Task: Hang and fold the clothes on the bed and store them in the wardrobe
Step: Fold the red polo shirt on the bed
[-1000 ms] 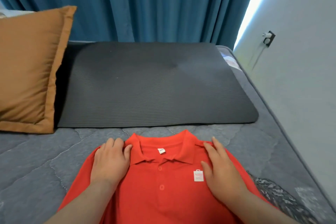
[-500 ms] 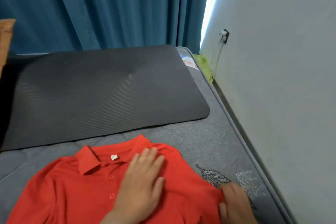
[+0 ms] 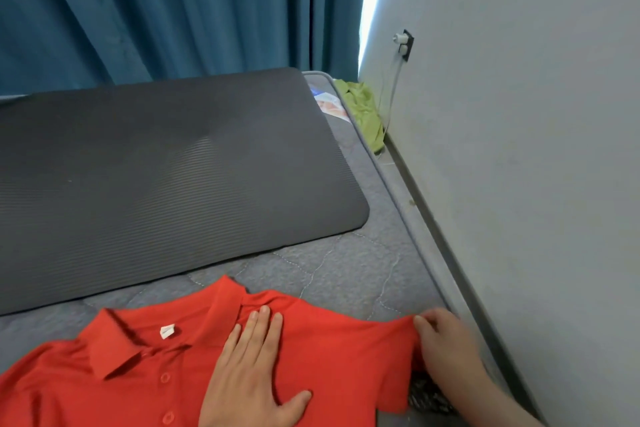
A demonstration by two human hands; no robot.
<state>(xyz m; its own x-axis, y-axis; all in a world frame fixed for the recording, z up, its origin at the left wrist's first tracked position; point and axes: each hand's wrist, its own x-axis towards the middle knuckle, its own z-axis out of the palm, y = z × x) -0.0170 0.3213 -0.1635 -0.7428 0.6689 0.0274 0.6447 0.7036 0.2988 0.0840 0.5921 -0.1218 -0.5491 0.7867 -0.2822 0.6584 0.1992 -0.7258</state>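
A red polo shirt point(image 3: 346, 350) lies face up on the grey quilted mattress point(image 3: 346, 267), collar toward the curtain and buttons showing. My left hand point(image 3: 249, 371) presses flat on its chest, fingers straight and thumb spread. My right hand point(image 3: 446, 343) pinches the end of the shirt's sleeve close to the mattress edge by the wall, and the sleeve is drawn out sideways. The shirt's lower part is cut off by the frame.
A black ribbed mat point(image 3: 156, 177) covers the bed beyond the shirt. A dark patterned cloth point(image 3: 426, 395) peeks out under the sleeve. A green cloth point(image 3: 367, 111) sits in the far corner. The grey wall point(image 3: 519, 149) with a socket point(image 3: 405, 43) runs along the right, and blue curtains point(image 3: 156, 10) hang behind.
The view swung right, away from the orange pillow. My left hand moved from the shoulder to the chest. My right hand left the shirt front, took the sleeve and pulled it outward.
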